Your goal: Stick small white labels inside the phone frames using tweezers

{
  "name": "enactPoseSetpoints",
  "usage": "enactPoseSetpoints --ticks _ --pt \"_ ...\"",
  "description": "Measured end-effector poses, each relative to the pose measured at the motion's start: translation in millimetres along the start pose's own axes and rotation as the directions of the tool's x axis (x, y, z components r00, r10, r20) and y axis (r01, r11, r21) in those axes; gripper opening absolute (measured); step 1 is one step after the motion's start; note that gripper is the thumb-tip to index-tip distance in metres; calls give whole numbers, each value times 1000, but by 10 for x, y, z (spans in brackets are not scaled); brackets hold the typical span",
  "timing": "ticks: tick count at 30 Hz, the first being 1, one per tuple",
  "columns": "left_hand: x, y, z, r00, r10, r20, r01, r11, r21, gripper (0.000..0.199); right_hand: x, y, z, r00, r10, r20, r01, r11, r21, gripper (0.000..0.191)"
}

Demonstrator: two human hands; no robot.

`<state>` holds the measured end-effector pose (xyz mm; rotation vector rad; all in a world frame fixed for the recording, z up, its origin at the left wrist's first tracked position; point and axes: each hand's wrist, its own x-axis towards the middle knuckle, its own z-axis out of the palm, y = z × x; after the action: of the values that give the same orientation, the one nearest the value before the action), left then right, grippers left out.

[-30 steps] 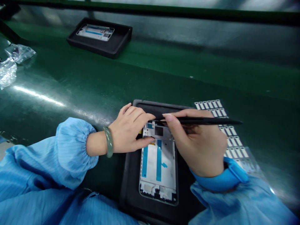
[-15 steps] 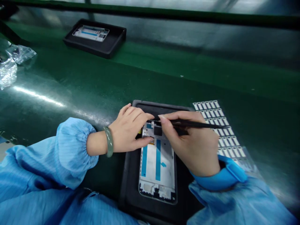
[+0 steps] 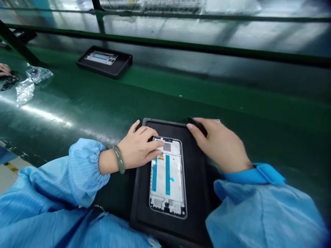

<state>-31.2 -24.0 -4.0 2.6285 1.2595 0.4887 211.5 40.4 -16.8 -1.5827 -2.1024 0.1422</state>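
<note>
An open phone frame [image 3: 177,175], silvery with blue strips and a small orange flex piece, lies in a black tray [image 3: 198,193]. My left hand [image 3: 141,146] reaches over the frame's upper left side. Its fingers are stretched out, with the index finger and thumb touching the frame's upper part. My right hand [image 3: 221,144] is at the tray's upper right corner, apart from the phone frame. Its fingers are closed around black tweezers [image 3: 198,126], mostly hidden by the hand.
Farther back on the green bench [image 3: 108,100] stands another black tray [image 3: 122,65] holding a second phone frame [image 3: 102,58]. Clear plastic bags [image 3: 26,90] lie at the left, near another person's hand [image 3: 4,70]. A dark rail [image 3: 207,48] runs across the back.
My right hand has moved from the phone frame's top to the tray's upper right corner, tweezers still held. The sheet of white labels at the right no longer shows. The view has tilted upward.
</note>
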Motion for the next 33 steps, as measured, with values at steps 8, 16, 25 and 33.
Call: enactPoseSetpoints --ticks 8,16,25,33 --pt "-33 -273 102 922 -152 -355 55 962 -267 47 216 81 5 974 123 192 -95 984 -148 31" --pt "-52 -681 211 796 -398 -456 291 912 -288 34 811 604 -284 749 661 -37 -645 716 -268 33" --pt "-38 -625 266 912 -262 -317 213 960 -179 41 444 650 -751 735 677 -31 -658 702 -271 42" --pt "192 -207 400 978 209 18 -206 973 -106 44 -544 271 -1092 830 535 159 -486 833 -265 30"
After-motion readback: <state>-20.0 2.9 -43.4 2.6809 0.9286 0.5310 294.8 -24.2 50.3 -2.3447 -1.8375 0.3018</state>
